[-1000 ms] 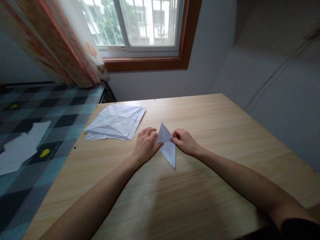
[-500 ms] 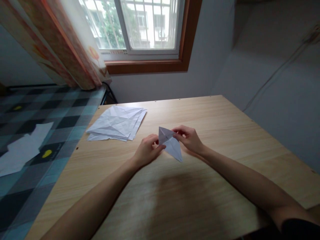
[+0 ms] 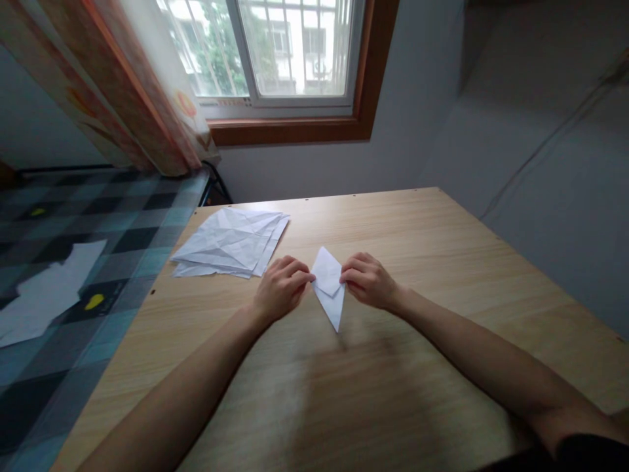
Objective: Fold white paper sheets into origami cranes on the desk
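A small folded sheet of white paper (image 3: pixel 327 278) is stretched between my two hands, above the middle of the wooden table (image 3: pixel 422 373). Its outline is a kite shape, with a long point aimed toward me and a flap edge across its middle. My left hand (image 3: pixel 282 286) pinches the left corner between thumb and fingers. At the opposite corner, my right hand (image 3: pixel 367 280) has the same kind of pinch. The fingertips cover both side corners of the paper.
Creased white sheets (image 3: pixel 230 241) lie stacked at the table's far left. More white paper (image 3: pixel 54 288) rests on the checked bedspread (image 3: pixel 37 393) beside the table. Behind stand a window (image 3: pixel 295 49) and a curtain (image 3: pixel 122 85); a cable (image 3: pixel 540 144) runs along the right wall.
The folded paper has turned and flattened into a kite shape facing me, its lower point swinging left and down. Both hands shifted their pinch to its side corners.
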Tool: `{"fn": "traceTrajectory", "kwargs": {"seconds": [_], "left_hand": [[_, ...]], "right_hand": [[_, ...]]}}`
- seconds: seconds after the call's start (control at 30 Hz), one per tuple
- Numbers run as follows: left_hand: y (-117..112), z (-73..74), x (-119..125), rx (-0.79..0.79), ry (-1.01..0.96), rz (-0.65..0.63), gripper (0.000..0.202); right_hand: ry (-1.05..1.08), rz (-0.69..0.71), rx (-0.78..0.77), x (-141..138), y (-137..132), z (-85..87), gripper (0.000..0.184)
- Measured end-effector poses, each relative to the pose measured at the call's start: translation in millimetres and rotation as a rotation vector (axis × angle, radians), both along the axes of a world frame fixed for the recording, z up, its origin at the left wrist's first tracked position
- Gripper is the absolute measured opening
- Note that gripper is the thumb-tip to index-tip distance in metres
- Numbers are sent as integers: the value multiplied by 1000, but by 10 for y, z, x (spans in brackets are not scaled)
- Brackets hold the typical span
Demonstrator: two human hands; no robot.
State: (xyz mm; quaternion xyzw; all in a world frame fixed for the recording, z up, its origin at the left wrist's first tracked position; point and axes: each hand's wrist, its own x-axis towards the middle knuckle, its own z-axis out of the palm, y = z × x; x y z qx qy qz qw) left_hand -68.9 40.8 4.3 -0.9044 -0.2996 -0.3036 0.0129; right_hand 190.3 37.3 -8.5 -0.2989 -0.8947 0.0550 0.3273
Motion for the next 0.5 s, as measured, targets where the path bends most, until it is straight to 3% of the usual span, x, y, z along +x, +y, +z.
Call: {"fn": "traceTrajectory", "kwargs": {"seconds": [0.17, 0.33, 0.4, 0.5], "left_hand": [[-20, -6, 42, -136, 187, -72, 20], [-34, -10, 92, -131, 198, 12, 19], [-32, -32, 108, -108, 191, 83, 20], [-40, -59, 129, -103, 153, 173, 14]], "right_hand": [[-28, 3, -229, 1, 31, -59, 20], [91, -210, -356, -90, -8, -46, 7], [97, -294, -348, -129, -10, -55, 22], [89, -309, -369, -165, -3, -76, 43]]}}
